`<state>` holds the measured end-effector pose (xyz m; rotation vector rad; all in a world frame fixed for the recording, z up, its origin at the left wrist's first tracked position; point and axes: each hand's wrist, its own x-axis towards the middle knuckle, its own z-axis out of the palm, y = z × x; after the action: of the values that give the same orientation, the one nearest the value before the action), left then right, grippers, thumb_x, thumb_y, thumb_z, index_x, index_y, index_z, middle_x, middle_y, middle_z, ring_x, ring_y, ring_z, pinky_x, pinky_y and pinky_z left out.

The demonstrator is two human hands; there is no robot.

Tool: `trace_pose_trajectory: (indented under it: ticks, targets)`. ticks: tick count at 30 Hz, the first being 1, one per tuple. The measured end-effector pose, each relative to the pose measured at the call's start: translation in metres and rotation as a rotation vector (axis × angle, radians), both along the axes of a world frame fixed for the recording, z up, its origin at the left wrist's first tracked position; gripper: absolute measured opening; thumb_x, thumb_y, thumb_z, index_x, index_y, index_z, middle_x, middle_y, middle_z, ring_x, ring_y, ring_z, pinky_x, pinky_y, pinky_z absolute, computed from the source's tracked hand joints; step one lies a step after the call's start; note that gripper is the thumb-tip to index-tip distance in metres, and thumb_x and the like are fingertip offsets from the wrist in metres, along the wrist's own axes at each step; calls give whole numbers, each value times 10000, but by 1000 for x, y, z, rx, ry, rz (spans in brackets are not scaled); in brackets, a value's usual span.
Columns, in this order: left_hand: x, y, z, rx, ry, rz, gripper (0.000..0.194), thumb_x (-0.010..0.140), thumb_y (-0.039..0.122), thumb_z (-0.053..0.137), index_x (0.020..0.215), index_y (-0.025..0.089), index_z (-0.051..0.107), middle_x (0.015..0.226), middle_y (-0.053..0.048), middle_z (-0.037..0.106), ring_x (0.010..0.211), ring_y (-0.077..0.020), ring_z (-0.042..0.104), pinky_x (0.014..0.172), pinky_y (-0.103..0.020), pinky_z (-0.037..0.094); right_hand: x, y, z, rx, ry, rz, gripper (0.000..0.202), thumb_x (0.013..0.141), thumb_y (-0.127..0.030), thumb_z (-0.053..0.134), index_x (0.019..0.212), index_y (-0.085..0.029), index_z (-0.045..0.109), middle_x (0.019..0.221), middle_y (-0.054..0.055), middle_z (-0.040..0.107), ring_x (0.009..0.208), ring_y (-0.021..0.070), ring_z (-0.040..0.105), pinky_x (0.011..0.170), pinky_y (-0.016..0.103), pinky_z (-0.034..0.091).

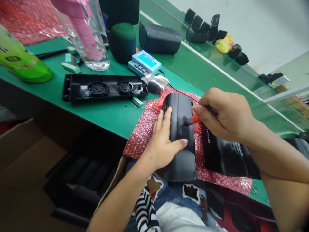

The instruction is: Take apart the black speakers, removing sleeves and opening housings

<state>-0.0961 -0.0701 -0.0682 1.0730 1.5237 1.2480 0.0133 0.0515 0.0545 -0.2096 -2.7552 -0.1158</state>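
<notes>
A black speaker-like plastic housing (184,164) lies lengthwise on pink bubble wrap (142,129). My left hand (163,138) rests flat on its left side, fingers stretched out and thumb apart across the top. Above the right side, my right hand (224,116) is closed around a small brush-like tool (194,119) with an orange part and a dark, soft-looking tip. That tip touches the housing's upper surface near the right edge. Beside it on the right is a glossy black piece (219,158) with "MERKURY" lettering, partly hidden by my right forearm.
A black panel with two round grilles (106,88), a blue device with a screen (145,62) and a dark cylinder (122,42) stand beyond. Left are a clear bottle (98,62) and a green bottle (26,61). A cardboard box (21,154) sits below the green table's edge (106,120).
</notes>
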Motion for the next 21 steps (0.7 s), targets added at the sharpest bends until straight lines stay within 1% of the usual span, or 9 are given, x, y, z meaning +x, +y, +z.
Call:
trace_pose_trajectory:
  ticks: [3, 6, 9, 13, 17, 19, 21]
  targets:
    - [-1, 0, 1, -2, 2, -6, 988, 769, 378, 691, 1577, 271, 133, 1674, -39, -17, 1541, -284, -31, 1232, -528, 33, 0, -2, 0, -3, 16, -10, 201, 950, -226, 418, 750, -249, 404, 624, -22, 501, 503, 135, 471, 478, 285, 353]
    - [-1, 0, 1, 1, -13, -3, 989, 760, 380, 704, 1572, 302, 145, 1674, -29, -14, 1538, -307, -44, 1223, -560, 31, -1, -4, 1, 15, -6, -9, 210, 948, -227, 417, 740, -249, 402, 612, -25, 476, 498, 137, 441, 470, 284, 341]
    - [-1, 0, 0, 9, -13, 1, 988, 755, 369, 708, 1570, 310, 151, 1675, -31, -5, 1537, -310, -50, 1223, -563, 26, -3, -4, 3, 23, -20, 13, 206, 951, -229, 417, 746, -244, 403, 606, -28, 463, 492, 131, 415, 466, 279, 332]
    - [-1, 0, -1, 8, -4, -1, 988, 753, 361, 706, 1570, 305, 153, 1675, -38, -4, 1536, -307, -58, 1223, -562, 12, -6, -1, 3, 16, -22, 4, 198, 956, -249, 401, 763, -242, 448, 625, -22, 472, 509, 134, 456, 490, 289, 354]
    - [-1, -1, -1, 0, 15, -9, 995, 764, 370, 700, 1575, 307, 127, 1675, -34, -12, 1537, -308, -50, 1228, -551, 24, -7, 0, 0, 4, -81, -9, 198, 956, -264, 397, 789, -252, 503, 618, -7, 501, 515, 146, 482, 492, 305, 376]
    - [-1, -1, -2, -11, 23, -13, 997, 767, 376, 696, 1577, 298, 120, 1675, -37, -25, 1537, -308, -47, 1230, -546, 31, -7, 0, 1, 6, -87, 12, 195, 954, -251, 407, 778, -247, 492, 613, -10, 506, 502, 138, 470, 487, 299, 377]
    - [-1, -1, -2, -18, 22, -13, 993, 769, 373, 693, 1576, 299, 121, 1674, -35, -34, 1537, -306, -50, 1229, -547, 32, -7, 0, 5, 11, -62, 14, 197, 951, -251, 426, 757, -245, 461, 618, -19, 500, 496, 125, 454, 487, 286, 377]
